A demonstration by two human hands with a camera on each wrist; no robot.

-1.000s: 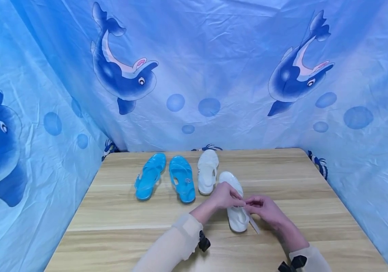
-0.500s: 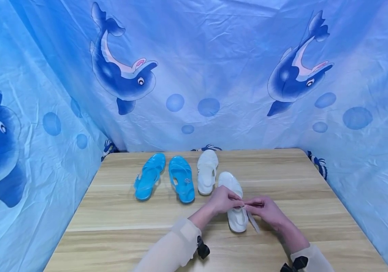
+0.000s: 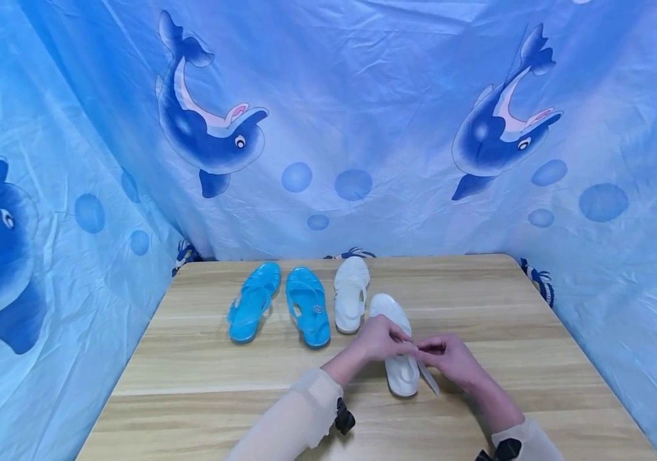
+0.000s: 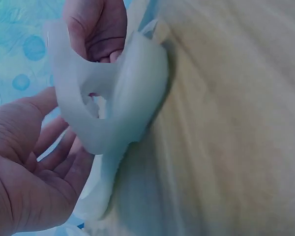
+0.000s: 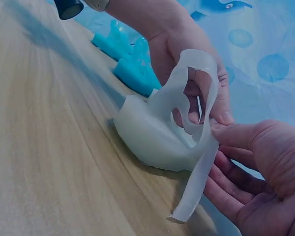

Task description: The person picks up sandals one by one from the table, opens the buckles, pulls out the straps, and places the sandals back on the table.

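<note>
A white jelly sandal [image 3: 402, 378] lies on the wooden table, toe pointing away, its heel strap raised in a loop. My left hand [image 3: 383, 339] reaches over its middle from the left and pinches the strap at the sandal's outer side. From the right, my right hand [image 3: 454, 360] pinches the same strap with thumb and fingertips. The strap's loose tail [image 5: 191, 196] hangs down beside the sole in the right wrist view. Fingertips of both hands meet there. The buckle is hidden behind them.
Another white sandal [image 3: 351, 298] stands just left of the held one. Two blue sandals [image 3: 308, 307] lie farther left on the wooden table [image 3: 202, 397]. A blue dolphin-print curtain [image 3: 328, 128] encloses the back and sides.
My fingertips have shifted slightly and close together over the strap, covering the fastening point. The sandals stay put; the whole head view has dipped a few pixels.
</note>
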